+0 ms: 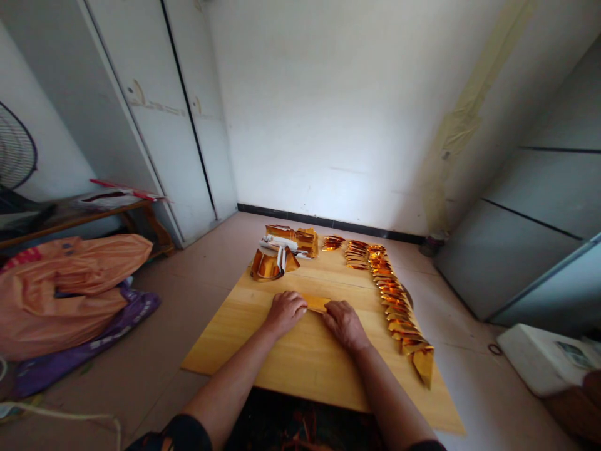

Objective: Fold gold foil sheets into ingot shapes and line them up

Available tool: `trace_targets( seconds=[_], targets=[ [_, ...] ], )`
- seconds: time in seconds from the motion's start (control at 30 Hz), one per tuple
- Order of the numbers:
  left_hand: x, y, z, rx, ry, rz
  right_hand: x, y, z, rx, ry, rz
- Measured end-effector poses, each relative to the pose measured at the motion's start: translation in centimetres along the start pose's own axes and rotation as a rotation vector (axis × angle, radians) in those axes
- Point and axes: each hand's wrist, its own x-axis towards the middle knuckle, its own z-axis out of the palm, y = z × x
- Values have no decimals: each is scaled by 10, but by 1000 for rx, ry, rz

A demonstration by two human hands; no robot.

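Observation:
Between my two hands a narrow folded strip of gold foil paper (315, 304) lies low over the wooden board. My left hand (286, 310) has its fingers closed on the strip's left end. At the other end, my right hand (345, 321) grips it with thumb and fingers. Beyond my left hand, stacks of gold foil sheets (267, 265) with white paper among them rest on the board (235, 332). Along the right side runs a long row of folded gold foil pieces (397, 304), overlapping one another. Smaller groups of folded pieces (357, 254) sit at the back.
An orange bag (79, 288) and a purple bag (89, 341) lie on the floor at left, near a wooden bench (145, 225). Grey cabinets (141, 125) stand behind. At right are a white box (544, 360) and a grey cabinet (516, 238). A fan (16, 147) is far left.

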Motion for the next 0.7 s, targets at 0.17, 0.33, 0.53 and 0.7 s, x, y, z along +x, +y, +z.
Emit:
trace_targets(
  seconds=[0.17,0.33,0.53,0.7],
  targets=[
    [-1,10,1,6,21,-3,-2,0,0,33,8,16],
    [3,13,0,-22,15,-70,6,0,2,143,-36,235],
    [17,9,9,-118,91,-201,24,-8,9,1,-46,465],
    [24,11,16,-86,90,-281,31,-16,15,-275,-80,491]
  ],
)
